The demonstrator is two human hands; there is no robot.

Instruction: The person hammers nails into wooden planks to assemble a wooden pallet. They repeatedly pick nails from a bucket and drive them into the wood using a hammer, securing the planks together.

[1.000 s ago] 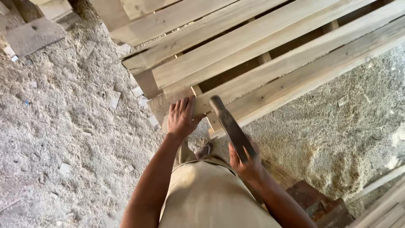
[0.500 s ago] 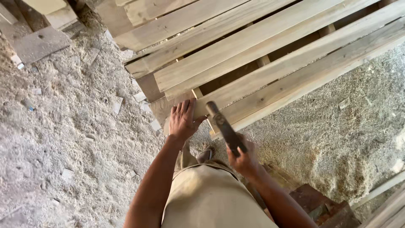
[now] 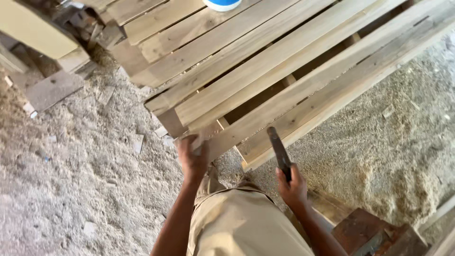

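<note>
A wooden pallet [image 3: 265, 71] of pale slats lies in front of me on a sawdust-covered floor. My left hand [image 3: 193, 156] grips the near end of one slat at the pallet's corner. My right hand [image 3: 293, 186] holds a dark hammer [image 3: 278, 150] by its handle, the head raised over the nearest slat's edge. Both forearms reach out past my tan trousers [image 3: 241, 223] at the bottom of the view.
A white and blue round container [image 3: 222, 4] stands on the pallet at the top edge. Loose boards and offcuts [image 3: 52, 87] lie at the upper left. A reddish-brown wooden block [image 3: 365, 232] sits at the lower right. Sawdust covers the floor [image 3: 80, 189].
The view has tilted, bringing the pallet lower in frame. My left hand shifted from lying flat on the slat end to gripping it. The hammer stays raised in my right hand.
</note>
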